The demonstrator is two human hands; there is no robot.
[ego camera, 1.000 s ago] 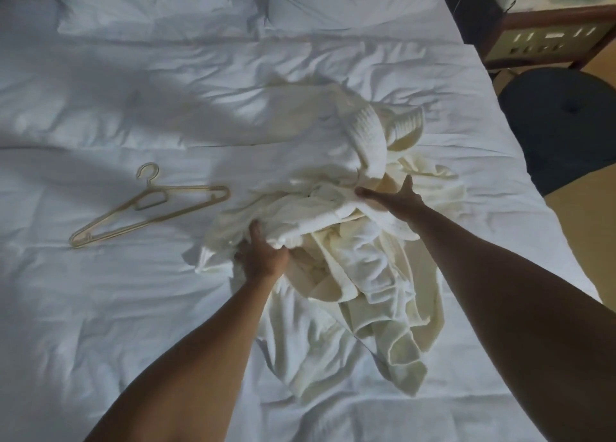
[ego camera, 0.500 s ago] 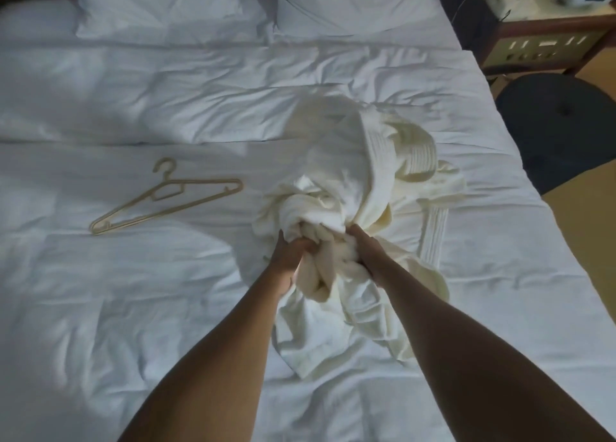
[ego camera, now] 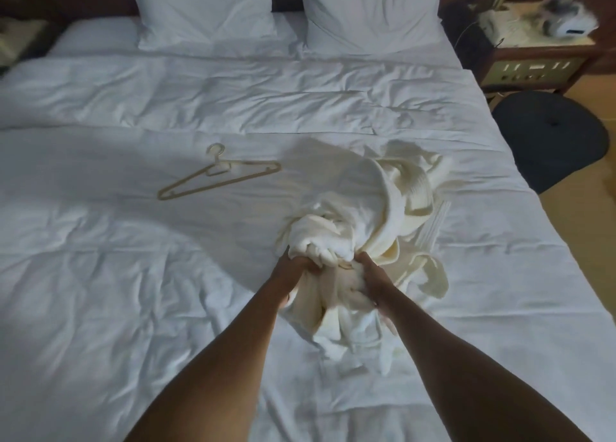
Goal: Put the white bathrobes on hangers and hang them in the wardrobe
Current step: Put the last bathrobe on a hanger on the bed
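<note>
Head view, looking down over bed (ego camera: 100, 308): white duvet, creased, fills most of frame. Dim room, dark headboard at far edge. Two white pillows: one far left (ego camera: 203, 8), one far right (ego camera: 370, 11), standing side by side against headboard. Far right beside bed: one wooden nightstand (ego camera: 536, 64) with pale front panel showing slot-like marks, not readable. On top of it, pale blurred items, not identifiable. Near side of nightstand: one round dark seat (ego camera: 546, 138) on tan floor (ego camera: 586, 241).

Count on bed: one hanger (ego camera: 216, 178), pale gold, lying flat left of centre, hook toward far side, well apart from cloth. One bundle of white bathrobe (ego camera: 366, 201) at centre right, crumpled; number of robes in bundle cannot be told. Ribbed collar or cuff section at far right of bundle; strip of belt (ego camera: 433, 225) trailing on right side.

Two hands, bare forearms entering from near edge. Left hand (ego camera: 293, 268) clenched round a bunch of bathrobe cloth. Right hand (ego camera: 370, 278) just beside it, fingers curled into same cloth. Cloth gathered between them, lower folds hanging onto duvet.

No legible writing, brand or label.
</note>
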